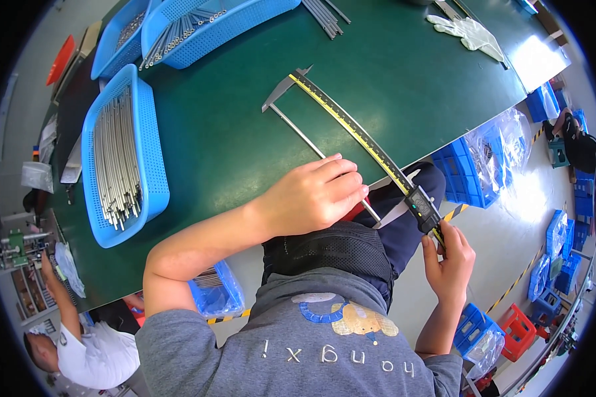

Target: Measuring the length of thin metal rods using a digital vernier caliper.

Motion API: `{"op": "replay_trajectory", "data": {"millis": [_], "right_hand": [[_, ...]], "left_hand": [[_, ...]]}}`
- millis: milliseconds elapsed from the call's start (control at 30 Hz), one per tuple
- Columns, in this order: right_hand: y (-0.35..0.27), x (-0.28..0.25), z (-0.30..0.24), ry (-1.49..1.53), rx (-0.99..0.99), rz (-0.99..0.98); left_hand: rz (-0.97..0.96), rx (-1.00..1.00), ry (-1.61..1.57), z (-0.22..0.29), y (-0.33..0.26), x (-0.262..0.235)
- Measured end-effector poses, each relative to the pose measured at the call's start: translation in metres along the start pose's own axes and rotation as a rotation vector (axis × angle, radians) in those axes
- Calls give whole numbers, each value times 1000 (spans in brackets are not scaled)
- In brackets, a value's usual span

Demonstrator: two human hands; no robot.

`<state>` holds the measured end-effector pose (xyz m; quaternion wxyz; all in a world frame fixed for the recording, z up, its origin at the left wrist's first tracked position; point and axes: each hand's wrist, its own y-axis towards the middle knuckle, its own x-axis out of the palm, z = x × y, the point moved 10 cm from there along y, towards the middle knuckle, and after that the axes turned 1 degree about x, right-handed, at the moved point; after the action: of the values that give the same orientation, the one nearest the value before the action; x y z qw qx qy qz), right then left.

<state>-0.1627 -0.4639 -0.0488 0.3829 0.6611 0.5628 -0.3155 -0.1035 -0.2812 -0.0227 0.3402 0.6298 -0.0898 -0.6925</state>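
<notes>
Head view is taken from above, and a green surface (232, 132) is seen with a long digital caliper (357, 129) laid slantwise across it. A thin metal rod (304, 135) is placed between the caliper's fixed jaw at the far end and its sliding jaw at the near end, which reaches past the near edge of the surface.

The left hand (314, 195) is laid palm down on the near edge of the surface, with the fingers curled loosely over the near part of the rod; the rod is pressed or lightly held under the fingers, though the grip itself is hidden by the back of the hand. The right hand (449, 261) is held lower, off the surface to the right, and it is closed on the near tip of the caliper beam, just below the display block (422, 208), with the thumb and fingers pinched around it.

At the left of the surface, a blue plastic basket (152, 159) filled with many similar metal rods is standing. Two more blue baskets (245, 20) with rods are seen at the far left corner. White gloves (467, 32) are lying at the far right of the surface. Blue crates (473, 175) are standing on the floor at the right, and another person (86, 344) is seated at the near left.
</notes>
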Motion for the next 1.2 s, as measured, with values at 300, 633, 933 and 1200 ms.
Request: {"op": "replay_trajectory", "data": {"millis": [300, 633, 933, 1200], "right_hand": [[1, -2, 2, 22, 49, 4], [0, 0, 1, -5, 40, 5], [0, 1, 1, -32, 39, 22], [4, -4, -2, -102, 95, 55]], "left_hand": [[-33, -39, 28, -5, 2, 0], [-51, -79, 12, -8, 1, 0], [-65, -90, 17, -8, 1, 2], [-84, -35, 40, -7, 2, 1]]}}
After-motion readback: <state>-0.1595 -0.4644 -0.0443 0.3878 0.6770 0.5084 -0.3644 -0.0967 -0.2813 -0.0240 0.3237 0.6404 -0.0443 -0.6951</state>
